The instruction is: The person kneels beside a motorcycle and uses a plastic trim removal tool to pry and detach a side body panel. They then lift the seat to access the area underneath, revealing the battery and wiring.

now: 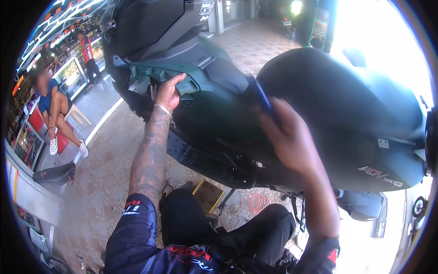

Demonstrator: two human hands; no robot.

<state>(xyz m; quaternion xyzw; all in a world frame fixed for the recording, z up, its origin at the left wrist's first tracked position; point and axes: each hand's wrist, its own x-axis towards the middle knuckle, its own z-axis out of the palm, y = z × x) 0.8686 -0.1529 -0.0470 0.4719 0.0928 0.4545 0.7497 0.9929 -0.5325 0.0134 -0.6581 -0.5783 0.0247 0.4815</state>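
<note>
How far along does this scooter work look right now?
Early to middle, I'd guess. The green side panel already looks loose at its edge. The left hand grips it while the right hand works a blue tool at the seat seam. The panel remains on the scooter.

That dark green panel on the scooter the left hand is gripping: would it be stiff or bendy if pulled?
The green panel looks like moulded plastic with ribs and cut-outs, so it is probably fairly stiff yet may flex a little at its edge. It seems thin, so likely light. The left hand grips its rim; hard pulling might crack it.
</note>
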